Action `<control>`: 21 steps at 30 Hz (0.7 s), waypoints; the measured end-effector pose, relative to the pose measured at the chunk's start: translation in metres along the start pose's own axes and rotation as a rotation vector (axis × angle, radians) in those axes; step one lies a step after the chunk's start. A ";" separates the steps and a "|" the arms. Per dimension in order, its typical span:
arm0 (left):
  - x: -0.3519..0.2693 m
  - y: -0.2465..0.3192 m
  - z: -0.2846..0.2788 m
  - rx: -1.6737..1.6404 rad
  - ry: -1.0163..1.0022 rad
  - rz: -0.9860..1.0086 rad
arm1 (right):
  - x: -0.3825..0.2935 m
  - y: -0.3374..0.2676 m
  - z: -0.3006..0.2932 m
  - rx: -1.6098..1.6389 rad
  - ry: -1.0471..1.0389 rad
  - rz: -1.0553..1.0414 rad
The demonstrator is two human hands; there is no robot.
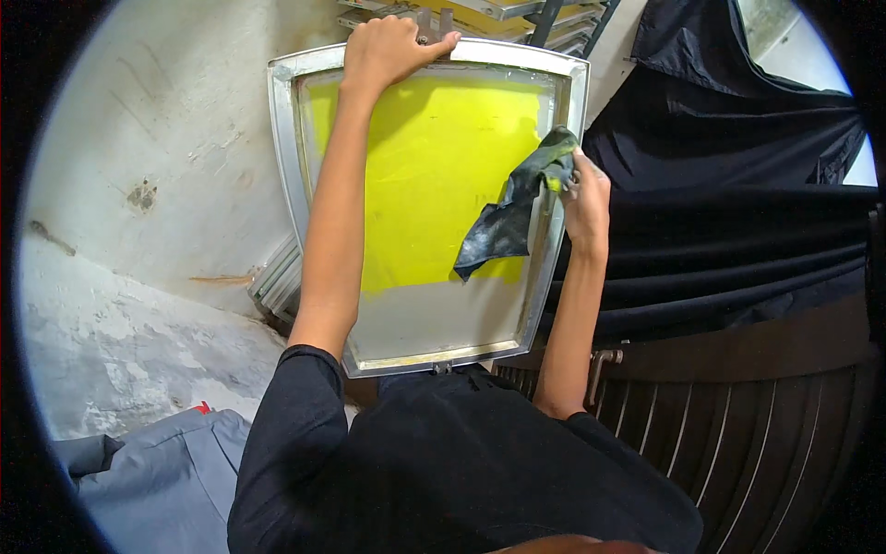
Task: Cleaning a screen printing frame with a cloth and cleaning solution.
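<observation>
A screen-printing frame [581,90] with metal edges is held up in front of my body, its mesh mostly coated in bright yellow-green emulsion [429,187]. The lower strip of mesh is pale and uncoated. My left hand [394,52] grips the top edge of the frame, thumb stretched along it. In my right hand [587,194] is a dark, stained cloth [502,218], pinched at the frame's right side; it hangs over the coated mesh and carries yellow-green smears. Faint marks show on the coating.
More framed screens [484,17] are stacked on a rack behind the top edge. Other frames [277,280] lean by the stained wall [152,138] at left. Black fabric [727,228] hangs at right above a dark slatted surface [692,429]. A grey garment [173,478] lies lower left.
</observation>
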State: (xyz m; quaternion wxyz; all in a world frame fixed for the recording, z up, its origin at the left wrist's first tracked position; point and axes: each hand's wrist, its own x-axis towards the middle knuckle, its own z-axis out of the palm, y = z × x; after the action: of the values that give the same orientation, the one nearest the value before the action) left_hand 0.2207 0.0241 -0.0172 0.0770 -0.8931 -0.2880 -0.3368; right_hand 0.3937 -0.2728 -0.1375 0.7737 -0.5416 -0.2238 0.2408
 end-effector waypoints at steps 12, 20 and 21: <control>0.020 0.005 0.019 0.136 0.106 0.029 | -0.029 0.041 0.025 0.631 -0.061 0.434; 0.026 -0.018 0.034 0.055 0.067 0.067 | -0.052 0.039 0.028 0.940 -0.040 0.237; 0.026 -0.012 0.031 0.024 0.062 0.052 | -0.054 0.023 0.036 0.768 -0.044 0.085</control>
State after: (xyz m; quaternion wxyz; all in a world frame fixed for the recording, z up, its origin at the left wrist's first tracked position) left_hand 0.2471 0.0563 -0.0250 0.1053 -0.8884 -0.2661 -0.3590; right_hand 0.3260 -0.2730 -0.1526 0.9046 -0.2158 -0.1110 0.3505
